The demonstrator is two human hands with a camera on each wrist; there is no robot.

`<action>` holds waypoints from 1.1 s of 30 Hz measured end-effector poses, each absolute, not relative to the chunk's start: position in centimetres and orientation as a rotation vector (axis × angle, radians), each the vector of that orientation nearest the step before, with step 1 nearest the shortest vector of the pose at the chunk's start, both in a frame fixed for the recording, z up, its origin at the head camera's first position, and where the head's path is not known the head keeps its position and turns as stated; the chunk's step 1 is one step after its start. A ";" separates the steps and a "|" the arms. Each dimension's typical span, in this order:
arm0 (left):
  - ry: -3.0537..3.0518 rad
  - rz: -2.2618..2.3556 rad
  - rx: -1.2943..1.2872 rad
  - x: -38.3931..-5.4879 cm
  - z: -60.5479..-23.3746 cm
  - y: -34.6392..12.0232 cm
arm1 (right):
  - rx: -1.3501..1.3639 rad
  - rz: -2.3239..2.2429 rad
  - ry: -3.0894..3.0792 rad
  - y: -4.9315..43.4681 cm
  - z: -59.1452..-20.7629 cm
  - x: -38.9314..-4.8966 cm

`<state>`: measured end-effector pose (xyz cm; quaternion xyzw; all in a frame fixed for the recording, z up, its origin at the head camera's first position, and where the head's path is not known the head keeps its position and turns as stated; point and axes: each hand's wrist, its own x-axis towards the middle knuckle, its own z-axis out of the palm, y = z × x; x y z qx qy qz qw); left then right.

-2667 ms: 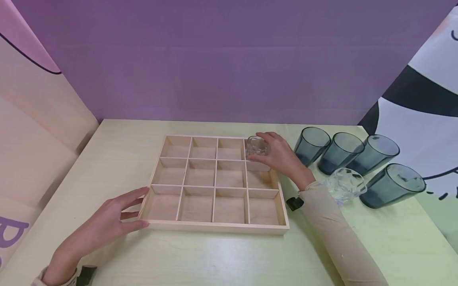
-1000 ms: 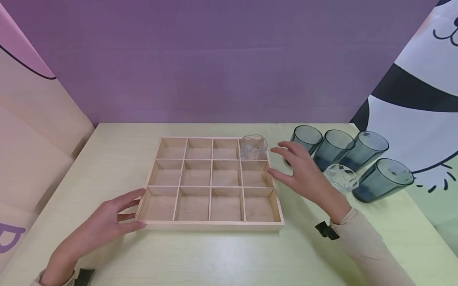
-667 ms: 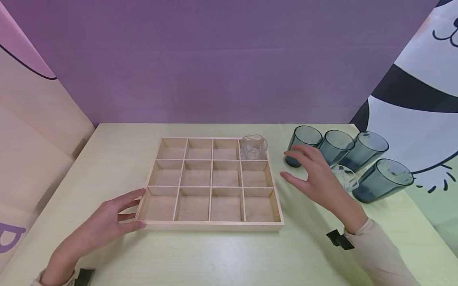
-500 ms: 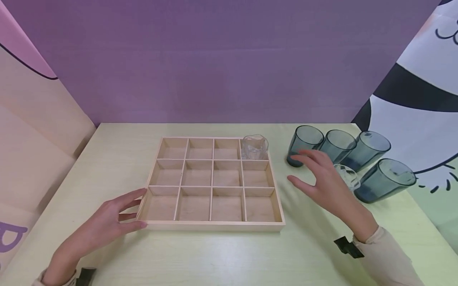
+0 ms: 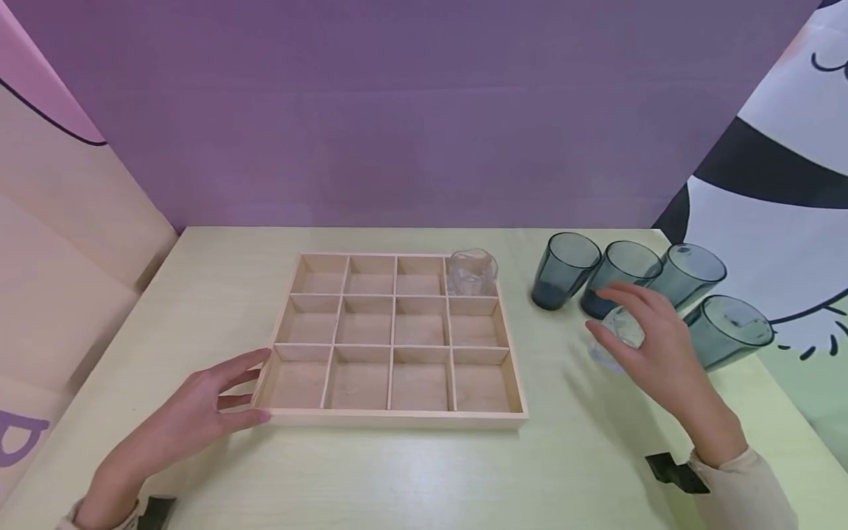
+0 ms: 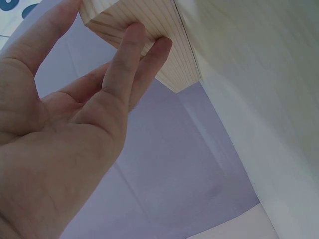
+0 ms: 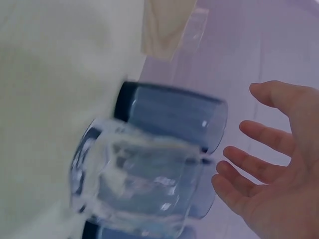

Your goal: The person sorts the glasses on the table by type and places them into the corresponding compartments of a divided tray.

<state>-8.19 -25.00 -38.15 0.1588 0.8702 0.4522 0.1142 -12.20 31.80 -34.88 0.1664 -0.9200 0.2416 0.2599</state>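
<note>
Right grip [image 5: 665,357] wide, beside clear glass [image 7: 139,184] on bench [image 5: 397,478], 3 o'clock of tray [image 5: 397,419]. Overshoot could topple tinted glass [image 5: 613,277] at its 12 o'clock. Left grip [image 5: 188,416] loose, fingers touching tray; shove could skew it.

One piece of lettering shows: a thick purple character [image 5: 26,419] on the pale pink left backdrop panel [image 5: 66,294], low at the left border of the head view, just beyond the side of the table [image 5: 331,478]. Its rounded closed loop is visible and the rest is cut off, so it may be a P or a D, but the letter cannot be settled. In the left wrist view, rounded dark blue marks [image 6: 31,9] on white in the top left corner are cropped and unreadable. No word, brand or number can be read.
</note>
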 end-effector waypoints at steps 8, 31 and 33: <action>2.554 1.329 0.470 -8.0 -38.1 -25.0 | 0.385 0.659 -2.540 33.7 -36.1 -12.2; 2.518 1.324 0.442 -8.1 -37.8 -25.1 | 0.312 0.582 -2.693 35.9 -38.0 -12.7; 2.513 1.325 0.436 -8.1 -37.7 -25.0 | 0.314 0.588 -2.696 35.9 -38.1 -12.7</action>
